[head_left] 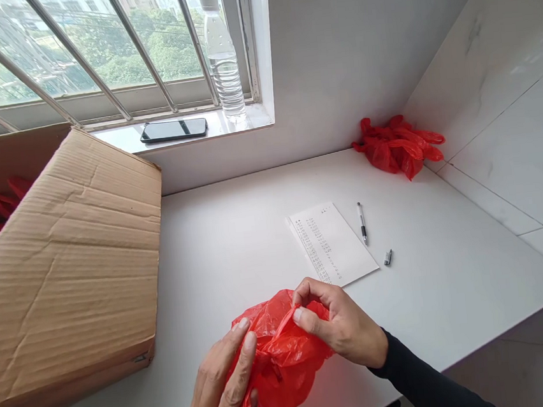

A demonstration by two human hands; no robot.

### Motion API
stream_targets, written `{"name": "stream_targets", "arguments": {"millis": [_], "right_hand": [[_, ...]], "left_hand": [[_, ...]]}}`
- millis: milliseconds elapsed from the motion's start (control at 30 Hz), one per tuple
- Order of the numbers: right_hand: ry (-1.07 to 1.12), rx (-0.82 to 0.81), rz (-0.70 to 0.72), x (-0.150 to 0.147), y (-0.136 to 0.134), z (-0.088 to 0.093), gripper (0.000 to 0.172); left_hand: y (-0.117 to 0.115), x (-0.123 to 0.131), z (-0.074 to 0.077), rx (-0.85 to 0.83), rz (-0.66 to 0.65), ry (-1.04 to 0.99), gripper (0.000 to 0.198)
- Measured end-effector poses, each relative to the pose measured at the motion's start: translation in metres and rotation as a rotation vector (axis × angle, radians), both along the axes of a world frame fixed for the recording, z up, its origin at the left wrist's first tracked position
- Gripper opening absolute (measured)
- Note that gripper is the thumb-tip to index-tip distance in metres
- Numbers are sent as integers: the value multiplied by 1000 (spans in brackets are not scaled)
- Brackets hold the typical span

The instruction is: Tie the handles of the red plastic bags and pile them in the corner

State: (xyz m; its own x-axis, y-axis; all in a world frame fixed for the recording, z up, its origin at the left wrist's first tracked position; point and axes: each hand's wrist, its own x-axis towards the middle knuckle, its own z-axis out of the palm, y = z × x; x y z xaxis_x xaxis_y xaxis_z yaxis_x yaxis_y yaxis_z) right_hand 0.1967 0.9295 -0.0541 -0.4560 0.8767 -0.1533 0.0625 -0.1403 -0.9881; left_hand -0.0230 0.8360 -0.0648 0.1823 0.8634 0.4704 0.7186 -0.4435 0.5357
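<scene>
A crumpled red plastic bag [288, 371] is between my two hands, above the front edge of the white table. My right hand [348, 324] pinches the bag's upper edge between thumb and forefinger. On the bag's left side is my left hand [226, 380], its fingers fairly straight and pressed against the plastic, with part of the bag gathered by the thumb below. Whatever may be inside the bag is hidden. Just beyond it lies a sheet of paper [333, 245] with columns of small writing.
A large cardboard box [76, 267] with red bags inside stands at left. Right of the paper lie a pen [362, 223] and its cap [388, 257]. Another red bag [398, 146] sits in the back corner. The windowsill holds a phone [173, 130] and a water bottle [224, 67].
</scene>
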Motion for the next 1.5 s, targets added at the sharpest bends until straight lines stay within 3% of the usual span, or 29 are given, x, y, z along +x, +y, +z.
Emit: {"name": "stream_targets", "arguments": {"millis": [833, 900, 1033, 1200, 1300, 1400, 1500], "right_hand": [[3, 4, 2, -1, 0, 1, 10], [-34, 35, -51, 7, 2, -5, 12], [-190, 53, -354, 35, 10, -33, 19], [-132, 13, -410, 41, 7, -59, 23], [28, -54, -446, 29, 1, -54, 28], [110, -137, -345, 17, -5, -42, 39], [1, 21, -265, 7, -12, -36, 32]], "left_hand": [[2, 2, 0, 10, 11, -29, 63], [0, -3, -4, 21, 47, -40, 63], [-10, -15, -21, -19, 137, -21, 63], [-17, -16, -31, -124, 195, -148, 58], [-11, -9, -27, -172, 131, -134, 52], [0, 0, -27, -174, 54, -2, 56], [10, 10, -35, -108, 22, 121, 63]]}}
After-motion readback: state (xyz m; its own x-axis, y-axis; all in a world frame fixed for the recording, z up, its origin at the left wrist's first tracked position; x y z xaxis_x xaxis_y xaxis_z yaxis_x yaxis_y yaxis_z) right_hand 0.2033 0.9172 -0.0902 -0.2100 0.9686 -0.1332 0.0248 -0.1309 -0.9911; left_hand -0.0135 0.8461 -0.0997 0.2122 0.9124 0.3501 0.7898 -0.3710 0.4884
